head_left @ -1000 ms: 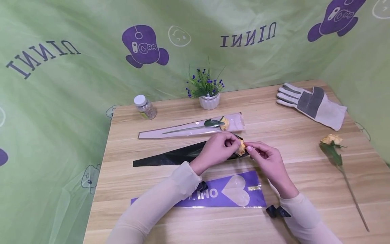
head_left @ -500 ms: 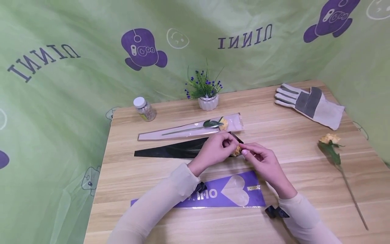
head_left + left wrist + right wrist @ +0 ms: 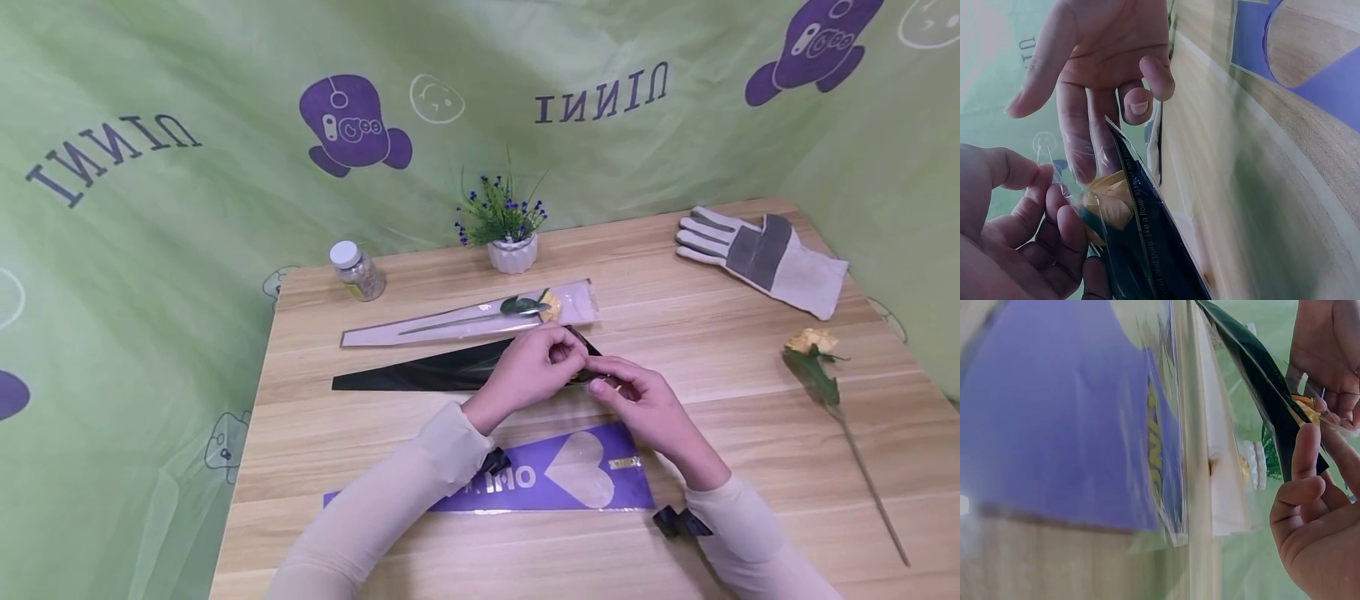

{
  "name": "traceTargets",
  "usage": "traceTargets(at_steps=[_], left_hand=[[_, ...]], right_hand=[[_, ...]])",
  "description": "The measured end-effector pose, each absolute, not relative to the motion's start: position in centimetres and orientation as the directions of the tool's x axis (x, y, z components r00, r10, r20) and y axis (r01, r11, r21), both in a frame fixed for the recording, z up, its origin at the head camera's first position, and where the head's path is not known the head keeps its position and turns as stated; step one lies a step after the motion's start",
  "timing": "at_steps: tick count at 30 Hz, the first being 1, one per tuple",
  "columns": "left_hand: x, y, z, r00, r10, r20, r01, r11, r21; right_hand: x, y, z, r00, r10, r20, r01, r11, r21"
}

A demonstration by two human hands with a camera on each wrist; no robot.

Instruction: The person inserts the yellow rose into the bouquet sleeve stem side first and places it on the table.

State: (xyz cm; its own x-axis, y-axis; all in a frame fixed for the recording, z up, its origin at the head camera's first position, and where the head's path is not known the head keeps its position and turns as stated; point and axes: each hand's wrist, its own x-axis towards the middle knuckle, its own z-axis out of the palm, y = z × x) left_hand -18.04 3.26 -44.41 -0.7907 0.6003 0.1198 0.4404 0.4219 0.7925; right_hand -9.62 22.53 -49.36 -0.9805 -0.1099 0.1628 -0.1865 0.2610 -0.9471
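A black flower sleeve with a clear front is held over the middle of the table, its wide mouth towards the right. Inside that mouth sits a yellow rose, mostly covered by fingers in the head view. My left hand pinches the clear film at the mouth between thumb and fingertips. From the other side my right hand reaches in, two outstretched fingers touching the rose while its thumb stands apart in the left wrist view. Below both hands lies a purple sleeve with a heart-shaped window, partly under the left forearm.
Behind the hands lies a pale sleeve holding another yellow rose. A loose rose lies at the right. Along the back stand a lidded jar and a potted plant, with a work glove at the back right.
The right hand has shifted slightly left with the rose, which now shows less between the fingers. The black sleeve's narrow end has swung a little towards the back.
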Motion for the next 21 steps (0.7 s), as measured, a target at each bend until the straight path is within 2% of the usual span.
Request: traceTargets(at_steps=[8, 18, 21], left_hand=[[-18.1, 4.0, -44.5, -0.781, 0.614, 0.113, 0.448, 0.425, 0.787], [-19.2, 4.3, -45.5, -0.804, 0.594, 0.039, 0.386, 0.471, 0.793], [-19.5, 3.9, -45.9, -0.8, 0.599, 0.044, 0.414, 0.496, 0.763]], right_hand=[[-10.0, 22.3, -49.3, -0.974, -0.145, 0.177, -0.22, 0.393, -0.893], [-11.2, 22.9, -49.0, -0.984, 0.004, 0.176, -0.151, 0.495, -0.856], [-11.8, 23.2, -49.3, -0.989, 0.018, 0.144, -0.114, 0.516, -0.849]])
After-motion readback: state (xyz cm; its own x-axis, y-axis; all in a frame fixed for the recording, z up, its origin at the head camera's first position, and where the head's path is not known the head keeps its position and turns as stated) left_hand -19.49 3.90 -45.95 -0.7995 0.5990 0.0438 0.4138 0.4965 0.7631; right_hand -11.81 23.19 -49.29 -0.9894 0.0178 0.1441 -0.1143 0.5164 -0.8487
